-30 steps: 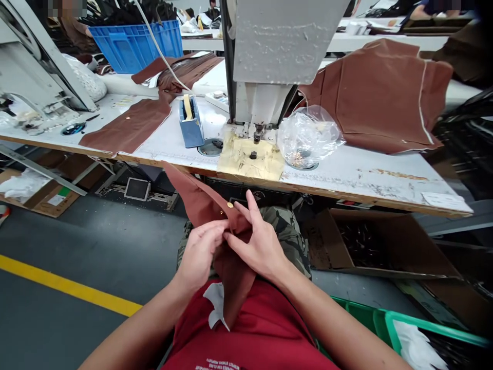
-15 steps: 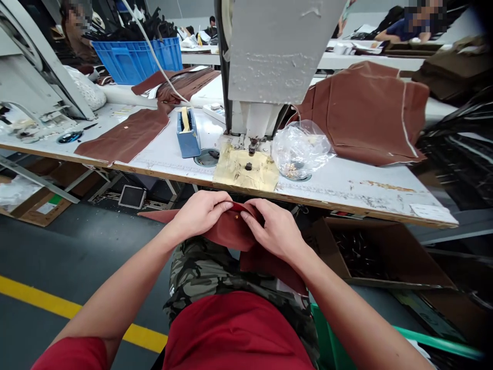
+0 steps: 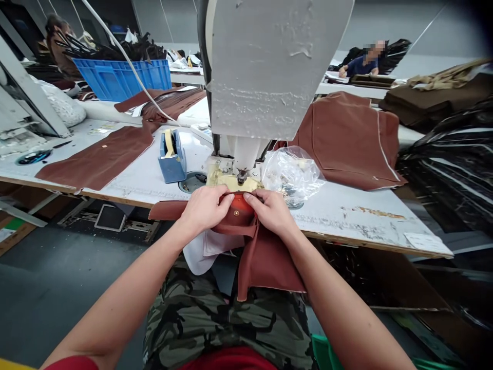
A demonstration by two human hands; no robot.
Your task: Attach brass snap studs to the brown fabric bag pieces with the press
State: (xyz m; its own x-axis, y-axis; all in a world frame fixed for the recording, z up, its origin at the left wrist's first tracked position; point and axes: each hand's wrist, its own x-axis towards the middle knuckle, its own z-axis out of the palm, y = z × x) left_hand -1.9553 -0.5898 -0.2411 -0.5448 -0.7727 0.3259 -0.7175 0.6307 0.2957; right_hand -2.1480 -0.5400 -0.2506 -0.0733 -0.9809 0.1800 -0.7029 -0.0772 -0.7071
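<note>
Brown cloth piece (image 3: 273, 262): held up at the front edge of the counter (image 3: 346, 221), its loose panel hanging above the camouflage trousers (image 3: 227, 329). Pale backing (image 3: 198, 254) shows under its left part.

Left hand (image 3: 206, 208): grip closed, thumb and fingers pinching the top edge. Right hand (image 3: 271, 208): grip likewise closed, pinching the same edge a little to the right. Thumbs close together, narrow stretch of cloth between them. Small metal fastener (image 3: 236, 213) in the cloth just below.

Straight ahead, machine head (image 3: 265, 67), grey paint scuffed; its dark lower tip (image 3: 242, 176) is just beyond the pinched edge. Contact between tip and cloth: cannot tell. Yellowish covering (image 3: 231, 181) on the plate behind, partly hidden.

Right of it, a crumpled clear bag (image 3: 292, 172); left, a blue tape dispenser (image 3: 172, 162), upright. Flat brown panel (image 3: 100, 154) further left. Beyond the bag, larger brown pieces (image 3: 339, 141), heaped.

Far left, blue crate (image 3: 123, 79), dark strips piled over its rim. Far right, a seated co-worker (image 3: 362, 66).
</note>
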